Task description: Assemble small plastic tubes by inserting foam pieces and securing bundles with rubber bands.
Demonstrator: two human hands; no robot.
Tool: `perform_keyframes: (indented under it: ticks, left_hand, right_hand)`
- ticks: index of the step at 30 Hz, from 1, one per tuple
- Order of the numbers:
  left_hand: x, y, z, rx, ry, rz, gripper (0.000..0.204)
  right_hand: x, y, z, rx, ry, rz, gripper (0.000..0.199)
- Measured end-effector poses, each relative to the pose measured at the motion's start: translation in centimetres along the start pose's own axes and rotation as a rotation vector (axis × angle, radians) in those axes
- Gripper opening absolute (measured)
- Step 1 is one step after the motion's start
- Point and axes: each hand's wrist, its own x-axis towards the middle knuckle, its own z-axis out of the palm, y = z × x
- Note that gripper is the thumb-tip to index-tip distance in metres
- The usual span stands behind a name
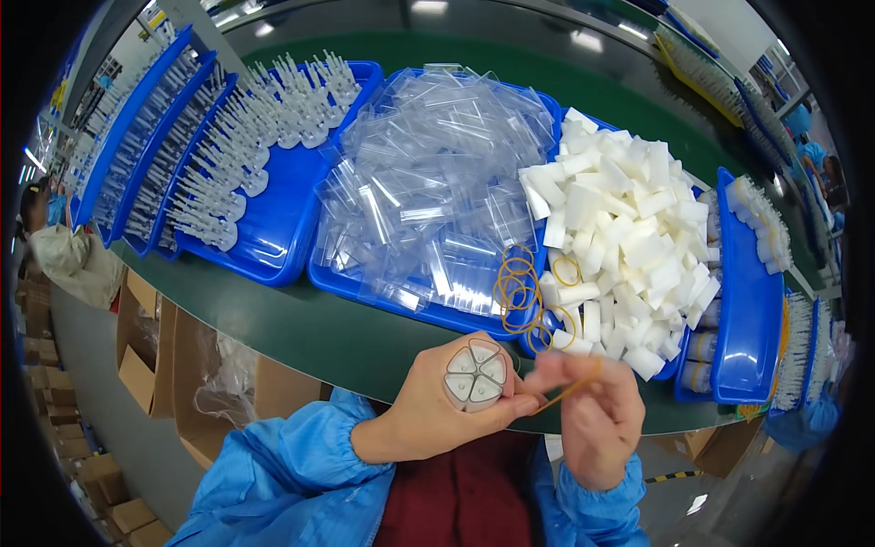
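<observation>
My left hand (415, 406) is wrapped round a bundle of pale grey wedge-ended pieces (475, 375), whose ends face up and form a round, flower-like shape. Beside it on the right, my right hand (602, 419) pinches a yellow rubber band (565, 395). The band stretches between the two hands, near the left thumb. Motion smears the right fingertips slightly. Beyond the hands, several loose rubber bands (507, 290) hang over the edge between a tray of clear plastic pieces (428, 173) and a heap of white foam blocks (629, 219).
Blue trays (278, 214) at the left hold rows of pale stemmed parts (319, 87); more trays stand tilted beside them. At the right, another blue tray (747, 310) rests on bundled parts. The green bench (355, 351) has open cardboard boxes (196, 365) below its near edge.
</observation>
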Motion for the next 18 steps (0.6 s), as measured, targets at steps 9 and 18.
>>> perform_keyframes:
  ticks: [9,18]
  left_hand:
    - [0.4,0.7,0.1,0.594,-0.118,0.033,0.027]
    - [-0.8,3.0,-3.4,-0.103,0.120,0.088,0.016]
  right_hand:
    - [3.4,-1.7,-1.0,-1.085,-0.580,-0.377,0.069]
    - [1.5,-1.4,-6.1,-0.814,-0.406,-0.266,0.042]
